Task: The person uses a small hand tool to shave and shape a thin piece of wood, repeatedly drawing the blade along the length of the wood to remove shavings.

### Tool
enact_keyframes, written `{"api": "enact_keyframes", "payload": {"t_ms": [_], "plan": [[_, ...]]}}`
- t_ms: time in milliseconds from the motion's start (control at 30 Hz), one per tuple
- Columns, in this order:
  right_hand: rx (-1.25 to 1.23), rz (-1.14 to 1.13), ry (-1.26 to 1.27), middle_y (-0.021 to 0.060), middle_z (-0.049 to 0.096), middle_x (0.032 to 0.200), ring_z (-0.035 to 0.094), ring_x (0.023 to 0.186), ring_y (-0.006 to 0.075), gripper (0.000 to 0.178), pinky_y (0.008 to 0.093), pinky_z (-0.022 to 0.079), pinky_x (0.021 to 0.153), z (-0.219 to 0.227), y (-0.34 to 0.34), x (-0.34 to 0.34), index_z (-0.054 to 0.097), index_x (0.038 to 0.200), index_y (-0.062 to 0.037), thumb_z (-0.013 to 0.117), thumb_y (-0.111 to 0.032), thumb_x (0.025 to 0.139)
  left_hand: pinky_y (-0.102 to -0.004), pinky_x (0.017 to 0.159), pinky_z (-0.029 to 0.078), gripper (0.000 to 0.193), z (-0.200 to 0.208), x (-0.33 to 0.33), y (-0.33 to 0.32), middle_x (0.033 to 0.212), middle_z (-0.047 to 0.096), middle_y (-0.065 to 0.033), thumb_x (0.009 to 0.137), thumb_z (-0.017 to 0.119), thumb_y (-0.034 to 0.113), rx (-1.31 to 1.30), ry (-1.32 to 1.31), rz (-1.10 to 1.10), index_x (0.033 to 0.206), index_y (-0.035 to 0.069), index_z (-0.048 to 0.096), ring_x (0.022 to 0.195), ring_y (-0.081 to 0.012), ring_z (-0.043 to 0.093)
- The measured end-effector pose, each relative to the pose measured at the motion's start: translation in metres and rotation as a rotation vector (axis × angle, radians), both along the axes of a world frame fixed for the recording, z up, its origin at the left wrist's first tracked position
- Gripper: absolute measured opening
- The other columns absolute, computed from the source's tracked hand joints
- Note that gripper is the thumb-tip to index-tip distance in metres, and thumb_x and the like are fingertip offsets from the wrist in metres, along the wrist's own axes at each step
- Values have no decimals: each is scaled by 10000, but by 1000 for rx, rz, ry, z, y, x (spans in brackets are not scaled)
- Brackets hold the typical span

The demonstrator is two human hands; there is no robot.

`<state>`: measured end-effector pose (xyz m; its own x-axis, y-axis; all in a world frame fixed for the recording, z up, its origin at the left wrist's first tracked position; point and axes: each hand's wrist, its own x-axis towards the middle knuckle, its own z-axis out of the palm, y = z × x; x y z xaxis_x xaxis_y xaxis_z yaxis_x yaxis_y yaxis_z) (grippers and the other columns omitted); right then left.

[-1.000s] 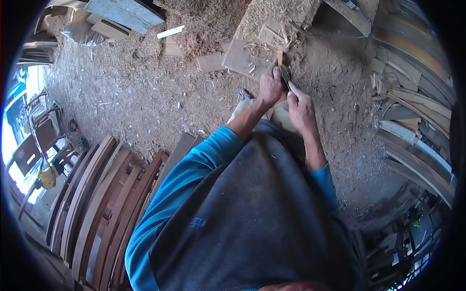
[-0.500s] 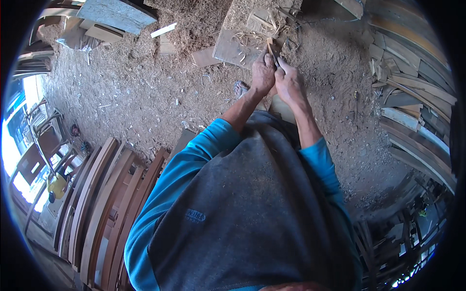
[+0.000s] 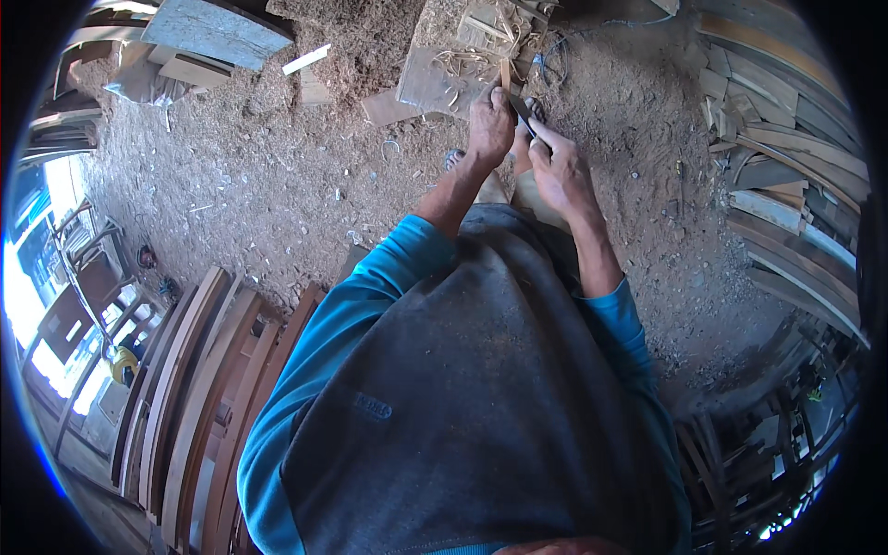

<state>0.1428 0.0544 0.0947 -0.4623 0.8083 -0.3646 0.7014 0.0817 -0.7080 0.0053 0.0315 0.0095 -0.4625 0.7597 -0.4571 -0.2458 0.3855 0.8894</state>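
My left hand (image 3: 490,128) is closed around a narrow, light wooden strip (image 3: 505,72), whose end sticks out beyond the fingers toward the board. In my right hand (image 3: 561,176) is what looks like a knife (image 3: 521,106); its dark blade slants up and left toward the strip, and its handle is hidden in the fist. Whether blade and wood touch I cannot tell. Just beyond the hands lies a flat wooden board (image 3: 421,81) with curled wood shavings (image 3: 478,63) strewn over it. A smaller wood block (image 3: 483,35) rests on the board.
Sawdust and chips cover the ground (image 3: 277,176). Long timber pieces (image 3: 208,388) lean at the lower left, and stacked planks (image 3: 777,157) line the right side. A pale board (image 3: 215,32) lies at the upper left. My feet (image 3: 532,113) are close to the board.
My right hand has drawn back toward me and to the right with the knife, away from the left hand. My left hand still holds the strip, slightly farther left.
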Motion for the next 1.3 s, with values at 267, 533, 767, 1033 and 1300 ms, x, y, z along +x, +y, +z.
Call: {"api": "enact_keyframes", "payload": {"t_ms": [267,533,767,1033,1300], "plan": [[-205,-30,-40,330,472,1456,452,1398,413,447,416,384,1176,9,6,-10,624,1338,34,494,-213,989,-315,623,482,415,-19,5,-3,818,672,-71,1073,399,228,85,145,63,1311,-24,627,692,-131,581],[-39,-39,-76,321,677,1154,661,1112,450,459,479,513,1005,-10,14,-29,657,1319,-3,480,-259,981,-329,641,478,432,-8,0,-2,816,630,-93,1071,408,214,118,116,35,1404,-5,575,697,-140,545],[-45,-79,-127,312,670,1212,652,1148,441,488,468,492,1051,-19,25,-48,656,1310,17,466,-275,968,-364,781,517,411,-12,-2,-4,934,690,-130,1069,414,167,147,126,13,1377,-46,583,823,-193,605],[-361,-313,-8,295,702,1174,679,1152,387,456,403,533,1000,-3,67,-48,670,1265,44,535,-246,940,-295,566,477,367,11,-10,-15,741,616,-64,1098,398,226,90,-79,-99,1287,-14,603,625,-133,572],[-187,-119,-16,317,671,1220,649,1188,412,433,432,501,1049,-1,11,-6,645,1318,20,520,-233,989,-429,625,493,170,-6,-8,-22,852,604,-153,915,606,112,74,60,-103,1043,3,576,730,-327,607]]}}
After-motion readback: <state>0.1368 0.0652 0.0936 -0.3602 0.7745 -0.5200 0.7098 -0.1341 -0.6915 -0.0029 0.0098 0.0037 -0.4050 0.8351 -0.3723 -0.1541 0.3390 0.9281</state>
